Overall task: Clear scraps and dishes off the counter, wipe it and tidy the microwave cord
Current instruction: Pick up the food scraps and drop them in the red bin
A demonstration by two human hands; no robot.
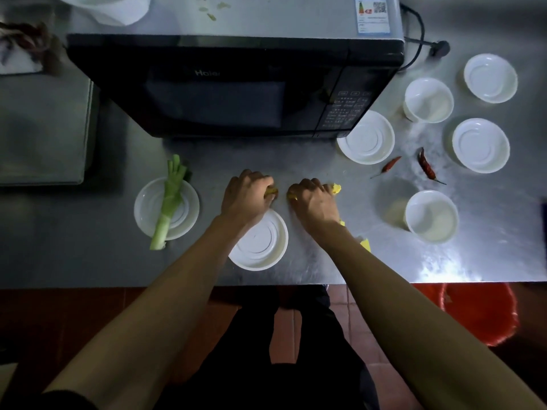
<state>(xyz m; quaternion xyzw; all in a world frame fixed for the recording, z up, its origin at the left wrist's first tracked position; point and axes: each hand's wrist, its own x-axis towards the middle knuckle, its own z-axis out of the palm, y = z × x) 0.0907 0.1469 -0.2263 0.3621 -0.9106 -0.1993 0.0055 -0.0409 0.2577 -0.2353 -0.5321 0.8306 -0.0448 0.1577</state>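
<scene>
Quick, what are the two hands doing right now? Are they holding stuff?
Left hand: closed on a yellow scrap on the counter.
Right hand: closed on yellow scraps too.

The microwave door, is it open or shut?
Shut. The microwave door sits flush with the black front and control panel, with no gap showing and its dark window facing forward.

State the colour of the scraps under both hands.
Yellow scraps, seen in the head view.
</scene>
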